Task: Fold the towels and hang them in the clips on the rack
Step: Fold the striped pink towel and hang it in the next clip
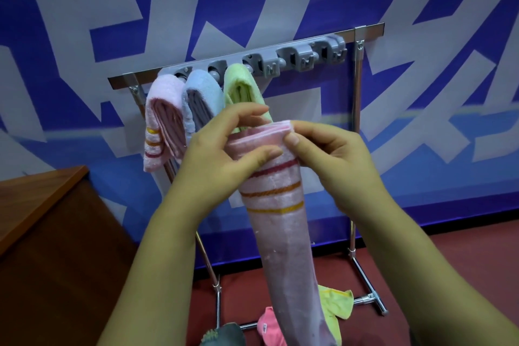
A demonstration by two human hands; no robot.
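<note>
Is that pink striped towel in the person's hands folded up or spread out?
Folded. The pink striped towel hangs as a narrow strip, with stacked layers showing at its top edge, pinched between the left hand and right hand.

Your left hand (222,154) and right hand (334,160) pinch top edge of folded pink striped towel (280,219) at frame centre; towel hangs straight down toward 6 o'clock. Rack (356,126) stands behind, grey clip bar (280,60) tilted, rising toward 2 o'clock. Three towels hang clipped at 10 to 11 o'clock: pink towel (161,121), blue towel (199,98), green towel (241,87). Clips toward 1 o'clock are bare. Floor at 6 o'clock: yellow cloth (337,303), pink cloth (269,326), dark cloth (224,336). Brown cabinet (42,233) at 8 o'clock.
</note>
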